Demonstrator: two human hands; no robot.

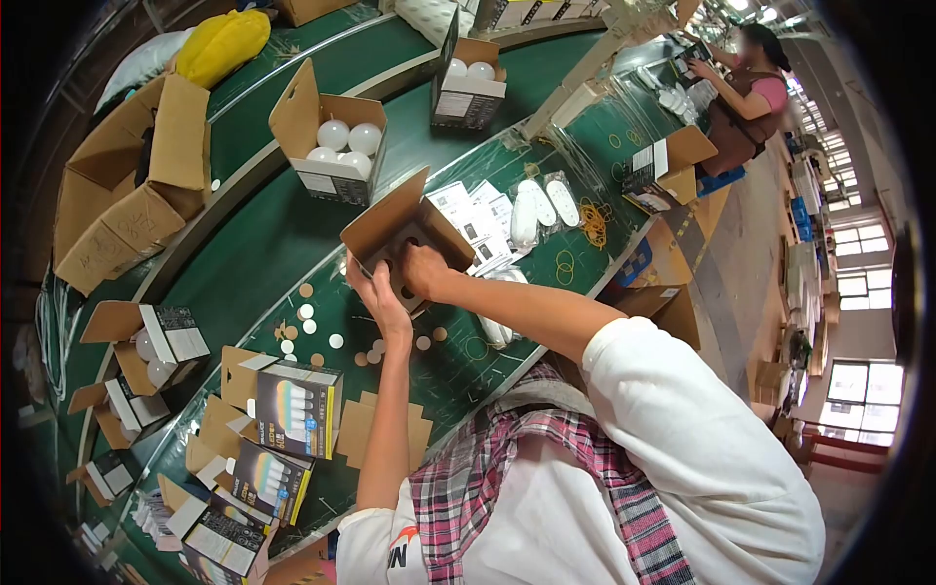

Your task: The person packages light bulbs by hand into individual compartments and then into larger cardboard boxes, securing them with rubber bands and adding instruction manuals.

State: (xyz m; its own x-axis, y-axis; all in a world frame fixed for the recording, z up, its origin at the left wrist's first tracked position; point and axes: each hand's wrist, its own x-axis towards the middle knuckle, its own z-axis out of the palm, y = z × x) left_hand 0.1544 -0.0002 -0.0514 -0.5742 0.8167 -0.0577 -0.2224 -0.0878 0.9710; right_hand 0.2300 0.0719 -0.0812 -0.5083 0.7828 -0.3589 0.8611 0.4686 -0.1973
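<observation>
A person's left hand (380, 288) grips the near-left wall of an open brown cardboard box (447, 234) at a smooth green counter (468, 375). The right hand (421, 270) reaches inside, fingers hidden; whether it grips anything cannot be told. Flat round white and tan discs (335, 341) lie near the box. A grey floor aisle (746, 263) runs beyond the counter's right edge.
</observation>
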